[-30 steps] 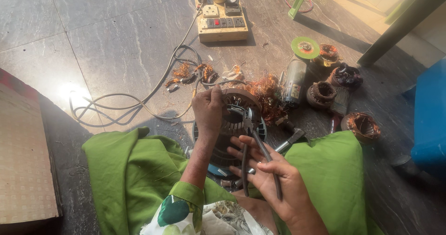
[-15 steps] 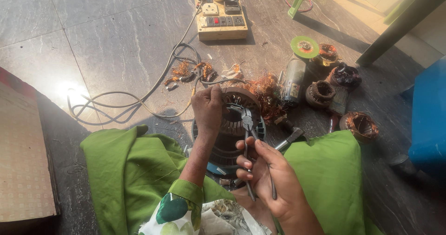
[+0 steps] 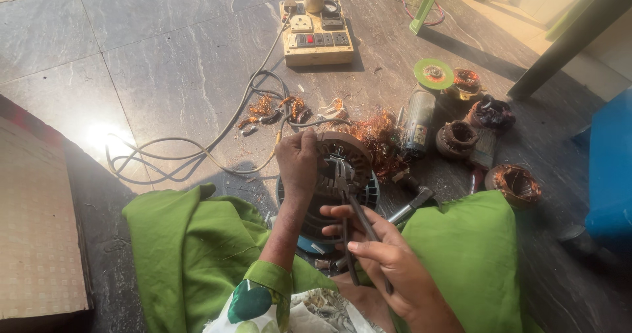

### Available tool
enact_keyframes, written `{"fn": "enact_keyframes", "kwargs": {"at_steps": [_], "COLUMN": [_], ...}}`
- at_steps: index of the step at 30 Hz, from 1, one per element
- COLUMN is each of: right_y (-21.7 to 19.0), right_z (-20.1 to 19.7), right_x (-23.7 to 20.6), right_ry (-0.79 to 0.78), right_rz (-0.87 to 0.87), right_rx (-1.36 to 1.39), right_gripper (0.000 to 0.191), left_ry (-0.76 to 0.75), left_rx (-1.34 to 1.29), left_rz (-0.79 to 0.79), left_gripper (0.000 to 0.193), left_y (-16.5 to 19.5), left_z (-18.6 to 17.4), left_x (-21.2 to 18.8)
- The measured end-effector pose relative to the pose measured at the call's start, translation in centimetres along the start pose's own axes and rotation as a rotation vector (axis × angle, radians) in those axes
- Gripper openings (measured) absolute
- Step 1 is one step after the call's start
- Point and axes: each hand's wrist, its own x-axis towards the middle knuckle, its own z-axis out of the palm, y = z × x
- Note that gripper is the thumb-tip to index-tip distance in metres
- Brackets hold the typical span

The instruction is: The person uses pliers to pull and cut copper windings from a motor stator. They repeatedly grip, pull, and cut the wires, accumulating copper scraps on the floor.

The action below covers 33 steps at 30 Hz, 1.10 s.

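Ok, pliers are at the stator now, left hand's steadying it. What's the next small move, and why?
Probably squeeze the pliers shut on the winding at their tip and pull toward the body. The right hand has their nose set against the round stator, the left hand braces its rim, and loose copper wire already lies on the floor behind it.

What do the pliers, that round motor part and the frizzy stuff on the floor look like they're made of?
Pliers: dark, dull metal, apparently steel; the handles show no bright coating. Round motor part: grey metal with slotted edges, probably stacked steel, matte. Frizzy tangle: fine orange-brown strands with a shine, likely copper wire. The right hand holds the pliers; the left hand grips the part.
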Motion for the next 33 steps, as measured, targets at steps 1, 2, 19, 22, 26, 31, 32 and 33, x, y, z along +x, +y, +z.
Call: {"fn": "enact_keyframes", "kwargs": {"at_steps": [1, 2, 19, 22, 26, 31, 32, 33], "right_y": [-0.2, -0.5, -0.3, -0.2, 0.0, 0.6, 0.7, 0.8], "right_z": [0.3, 0.5, 2.5, 2.8, 2.6, 1.9, 1.6, 1.4], "right_x": [0.2, 0.4, 1.4, 1.3, 1.3, 2.0, 2.2, 2.3], "right_ry": [-0.008, -0.014, -0.175, -0.142, -0.156, -0.17, -0.185, -0.2], "right_rz": [-0.02, -0.039, 0.045, 0.056, 0.046, 0.058, 0.048, 0.038], "right_rx": [0.035, 0.067, 0.733, 0.744, 0.752, 0.854, 0.902, 0.949], "right_gripper": [0.057, 0.058, 0.053, 0.049, 0.048, 0.037, 0.031, 0.025], "left_ry": [0.003, 0.006, 0.032, 0.034, 0.043, 0.03, 0.027, 0.025], "left_rx": [0.007, 0.011, -0.014, 0.005, 0.047, 0.027, 0.017, 0.008], "left_rz": [0.007, 0.012, 0.001, 0.0, 0.034, 0.032, 0.036, 0.039], "left_gripper": [0.044, 0.045, 0.041, 0.042, 0.042, 0.042, 0.042, 0.042], "left_y": [0.0, 0.1, -0.2, -0.5, -0.8, -0.7, -0.6, -0.5], "left_z": [-0.1, 0.0, 0.0, -0.1, 0.0, 0.0, -0.1, -0.1], "left_x": [0.0, 0.0, 0.1, 0.1, 0.2, 0.2, 0.1, 0.1]}}
